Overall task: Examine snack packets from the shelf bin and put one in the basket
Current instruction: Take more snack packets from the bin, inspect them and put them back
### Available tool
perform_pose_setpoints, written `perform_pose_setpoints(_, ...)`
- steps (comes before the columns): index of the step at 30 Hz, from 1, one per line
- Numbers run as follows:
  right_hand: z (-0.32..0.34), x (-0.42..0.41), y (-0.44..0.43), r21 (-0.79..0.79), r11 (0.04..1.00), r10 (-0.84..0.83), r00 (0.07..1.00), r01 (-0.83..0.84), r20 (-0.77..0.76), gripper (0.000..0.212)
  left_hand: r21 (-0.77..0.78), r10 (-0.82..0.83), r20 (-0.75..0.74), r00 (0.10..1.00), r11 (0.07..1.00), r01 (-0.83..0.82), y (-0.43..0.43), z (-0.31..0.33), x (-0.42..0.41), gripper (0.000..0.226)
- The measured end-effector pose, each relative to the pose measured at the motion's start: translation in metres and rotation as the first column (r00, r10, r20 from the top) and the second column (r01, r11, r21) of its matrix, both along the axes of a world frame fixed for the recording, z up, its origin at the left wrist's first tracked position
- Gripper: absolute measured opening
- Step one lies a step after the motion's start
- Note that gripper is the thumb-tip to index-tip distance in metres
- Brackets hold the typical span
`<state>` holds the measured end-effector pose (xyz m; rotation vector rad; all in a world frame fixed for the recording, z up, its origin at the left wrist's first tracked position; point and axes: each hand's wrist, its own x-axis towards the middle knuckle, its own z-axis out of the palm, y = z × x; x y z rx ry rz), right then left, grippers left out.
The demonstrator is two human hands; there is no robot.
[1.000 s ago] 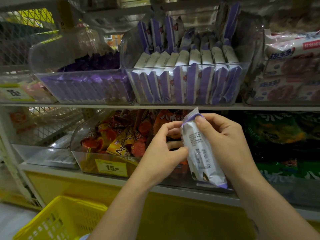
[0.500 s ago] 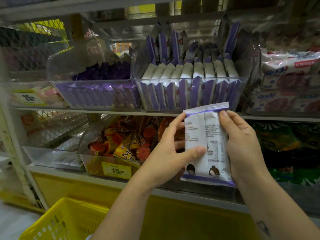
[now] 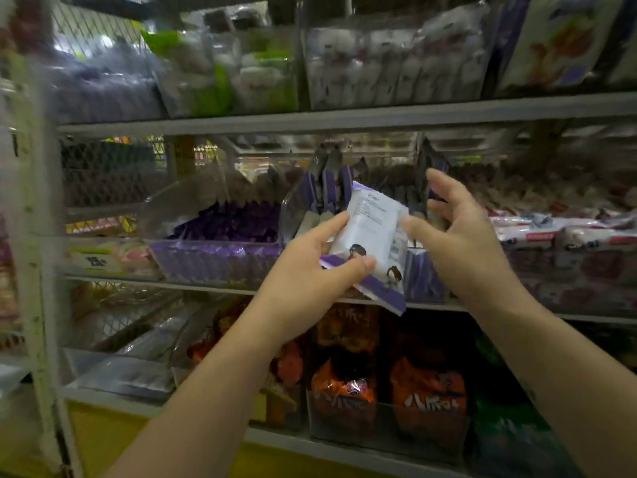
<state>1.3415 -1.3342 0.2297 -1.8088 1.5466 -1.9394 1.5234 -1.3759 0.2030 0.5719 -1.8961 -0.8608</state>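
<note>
White-and-purple foil, the packet (image 3: 370, 229) is held tilted in front of the clear bin (image 3: 287, 215) on the middle shelf (image 3: 206, 283). Its printed back faces the camera, most likely so the small text can be read. It is out of the bin and in the air, its top corner level with the upright packs (image 3: 325, 188) standing in rows inside.

The left grip (image 3: 310, 270), a bare hand, carries it alone. The thumb lies across the lower front near the purple seam and the fingers run up behind the left edge, pinching the foil between them. That low hold leaves most of the printed face bare. The forearm rises from the lower left, wrist bent slightly back.

The right grip (image 3: 462, 236) is loose and holds nothing. Its fingers are spread and lightly curled, the forefinger raised toward the back of the bin, the palm facing left. The thumb tip is at the packet's right edge; blur hides whether it touches or is just beside. I judge it is either freeing the packet or going for another to compare.

The basket is out of view, so the drop is not yet done. Orange bags (image 3: 344, 388) fill the shelf below.
</note>
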Motion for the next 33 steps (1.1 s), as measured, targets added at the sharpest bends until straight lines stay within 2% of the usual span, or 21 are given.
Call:
perform_pose_setpoints(1, 0.007, -0.002, 0.002, 0.038, 0.999, 0.019, 0.987, -0.013, -0.163, 0.063, -0.041, 0.067, 0.035, 0.997, 0.997, -0.065, -0.001, 0.010, 0.002, 0.071)
perform_pose_setpoints(3, 0.021, -0.005, 0.006, 0.171, 0.982, 0.143, 0.920, -0.085, -0.364, 0.069, -0.113, 0.145, 0.079, 0.986, 0.984, -0.136, -0.003, 0.027, 0.000, 0.076)
perform_pose_setpoints(6, 0.039, -0.012, 0.003, 0.253, 0.963, 0.224, 0.808, -0.096, -0.546, 0.088, -0.226, 0.241, 0.075, 0.968, 0.949, -0.219, -0.007, 0.047, -0.010, 0.066)
perform_pose_setpoints(9, 0.055, -0.015, -0.008, 0.235, 0.972, 0.170, 0.730, -0.013, -0.662, 0.098, -0.328, 0.263, 0.086, 0.961, 0.918, -0.222, -0.012, 0.062, -0.023, 0.056)
perform_pose_setpoints(11, 0.061, -0.016, -0.017, 0.218, 0.976, 0.158, 0.741, -0.015, -0.653, 0.099, -0.386, 0.285, 0.087, 0.954, 0.893, -0.232, -0.018, 0.069, -0.034, 0.050)
perform_pose_setpoints(14, 0.066, -0.022, -0.032, 0.214, 0.968, 0.233, 0.801, -0.134, -0.551, 0.093, -0.341, 0.205, 0.091, 0.975, 0.926, -0.163, -0.033, 0.069, -0.051, 0.071)
perform_pose_setpoints(16, 0.068, -0.030, -0.039, 0.169, 0.973, 0.223, 0.837, -0.158, -0.500, 0.087, -0.284, 0.107, 0.106, 0.989, 0.956, -0.073, -0.046, 0.068, -0.059, 0.077)
perform_pose_setpoints(19, 0.071, -0.040, -0.046, 0.117, 0.983, 0.179, 0.871, -0.141, -0.457, 0.082, -0.192, -0.011, 0.111, 0.994, 0.981, 0.032, -0.068, 0.074, -0.061, 0.066)
perform_pose_setpoints(20, 0.071, -0.042, -0.050, 0.111, 0.984, 0.172, 0.874, -0.136, -0.454, 0.083, -0.219, 0.005, 0.117, 0.993, 0.976, 0.021, -0.077, 0.078, -0.061, 0.058)
perform_pose_setpoints(22, 0.072, -0.044, -0.058, 0.125, 0.986, 0.155, 0.860, -0.107, -0.487, 0.083, -0.370, 0.159, 0.166, 0.973, 0.925, -0.088, -0.097, 0.086, -0.058, 0.046)
perform_pose_setpoints(25, 0.074, -0.048, -0.070, 0.158, 0.984, 0.149, 0.840, -0.076, -0.522, 0.082, -0.637, 0.482, 0.303, 0.822, 0.744, -0.202, -0.127, 0.097, -0.058, 0.044)
perform_pose_setpoints(28, 0.079, -0.053, -0.080, 0.169, 0.982, 0.156, 0.848, -0.080, -0.506, 0.083, -0.769, 0.631, 0.435, 0.642, 0.632, -0.100, -0.154, 0.104, -0.062, 0.051)
perform_pose_setpoints(30, 0.082, -0.053, -0.086, 0.179, 0.981, 0.157, 0.853, -0.077, -0.497, 0.083, -0.795, 0.651, 0.466, 0.599, 0.606, -0.040, -0.171, 0.110, -0.063, 0.053)
perform_pose_setpoints(33, 0.089, -0.054, -0.096, 0.246, 0.969, 0.155, 0.863, -0.036, -0.481, 0.079, -0.765, 0.649, 0.545, 0.531, 0.644, -0.002, -0.190, 0.118, -0.064, 0.058)
